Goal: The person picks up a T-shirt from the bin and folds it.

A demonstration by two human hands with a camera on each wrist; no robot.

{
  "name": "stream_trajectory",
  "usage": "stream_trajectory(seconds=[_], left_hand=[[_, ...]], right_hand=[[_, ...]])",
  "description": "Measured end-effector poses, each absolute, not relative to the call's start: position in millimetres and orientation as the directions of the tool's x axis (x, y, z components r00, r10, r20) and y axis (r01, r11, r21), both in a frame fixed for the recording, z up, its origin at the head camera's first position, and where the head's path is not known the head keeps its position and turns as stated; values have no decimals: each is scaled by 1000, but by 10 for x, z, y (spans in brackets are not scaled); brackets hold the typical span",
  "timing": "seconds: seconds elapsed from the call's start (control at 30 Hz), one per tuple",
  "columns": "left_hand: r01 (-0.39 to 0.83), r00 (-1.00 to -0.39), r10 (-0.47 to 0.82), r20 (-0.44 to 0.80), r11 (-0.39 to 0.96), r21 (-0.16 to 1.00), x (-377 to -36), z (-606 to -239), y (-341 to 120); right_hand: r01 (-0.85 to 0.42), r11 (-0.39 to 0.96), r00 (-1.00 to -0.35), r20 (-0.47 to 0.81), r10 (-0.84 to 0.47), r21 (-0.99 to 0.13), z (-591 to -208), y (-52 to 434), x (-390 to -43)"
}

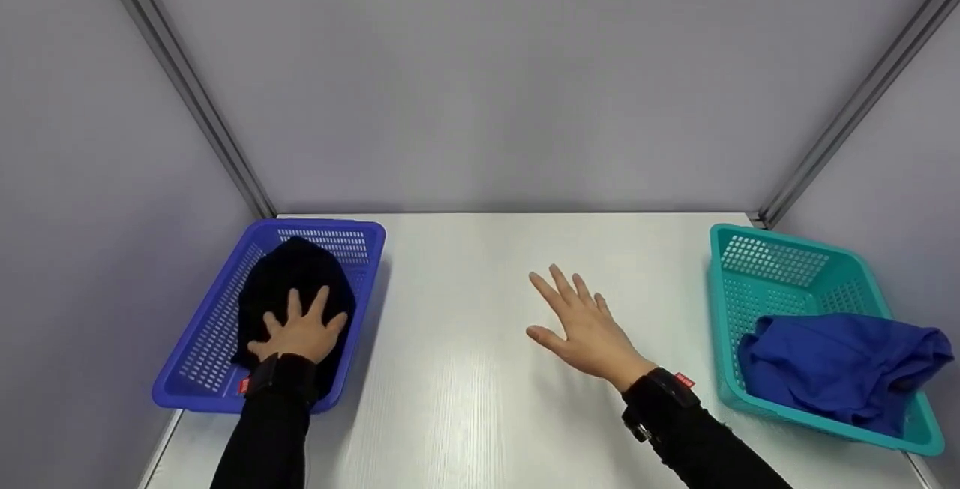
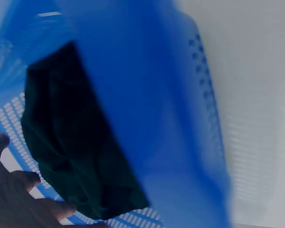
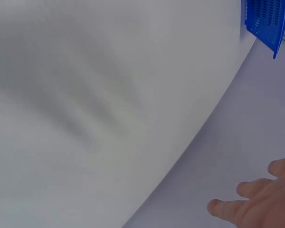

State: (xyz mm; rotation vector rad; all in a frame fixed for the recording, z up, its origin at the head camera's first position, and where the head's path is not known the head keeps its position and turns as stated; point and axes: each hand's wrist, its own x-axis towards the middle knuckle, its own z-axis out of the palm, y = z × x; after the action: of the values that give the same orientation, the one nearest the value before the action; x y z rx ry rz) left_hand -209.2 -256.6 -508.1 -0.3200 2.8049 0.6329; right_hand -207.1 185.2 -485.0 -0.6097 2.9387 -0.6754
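Note:
A crumpled black cloth (image 1: pixel 296 268) lies in the blue-purple plastic basket (image 1: pixel 367 264) at the left; its exact kind cannot be made out. My left hand (image 1: pixel 304 335) is over the cloth with its fingers spread, and whether it presses on it is hard to tell. In the left wrist view the dark cloth (image 2: pixel 76 137) sits beyond the blurred basket wall (image 2: pixel 133 95), with the left fingers at the lower left. My right hand (image 1: pixel 592 339) hovers above the white table, fingers spread and holding nothing. That hand (image 3: pixel 261 204) also shows at the lower right of the right wrist view.
A teal basket (image 1: pixel 720 324) stands at the table's right edge. Bunched blue cloth (image 1: pixel 832 369) lies in it and hangs over its right rim. Grey panels (image 1: pixel 517 84) wall the white table (image 1: pixel 450 369) at the back and both sides.

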Motion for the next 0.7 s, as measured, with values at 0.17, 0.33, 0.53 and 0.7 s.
stream_trajectory(seconds=[0.17,0.33,0.53,0.7], left_hand=[[-269,-922,-114,-369,874,404,-2042,-5186,-2652],[-247,-908,-79,-412,894,373,-1957,-5098,-2621],[-195,-907,-46,-419,928,319,-1882,-5105,-2619],[-114,-938,-36,-346,971,208,-1865,-5348,-2703]], right_hand=[[-436,783,-884,48,-465,-444,-4836,1628,-1969],[-500,729,-844,71,-532,-468,-4823,1427,-1872],[-544,678,-799,59,-598,-495,-4824,1203,-1764],[-569,642,-761,32,-648,-513,-4852,1029,-1700]])
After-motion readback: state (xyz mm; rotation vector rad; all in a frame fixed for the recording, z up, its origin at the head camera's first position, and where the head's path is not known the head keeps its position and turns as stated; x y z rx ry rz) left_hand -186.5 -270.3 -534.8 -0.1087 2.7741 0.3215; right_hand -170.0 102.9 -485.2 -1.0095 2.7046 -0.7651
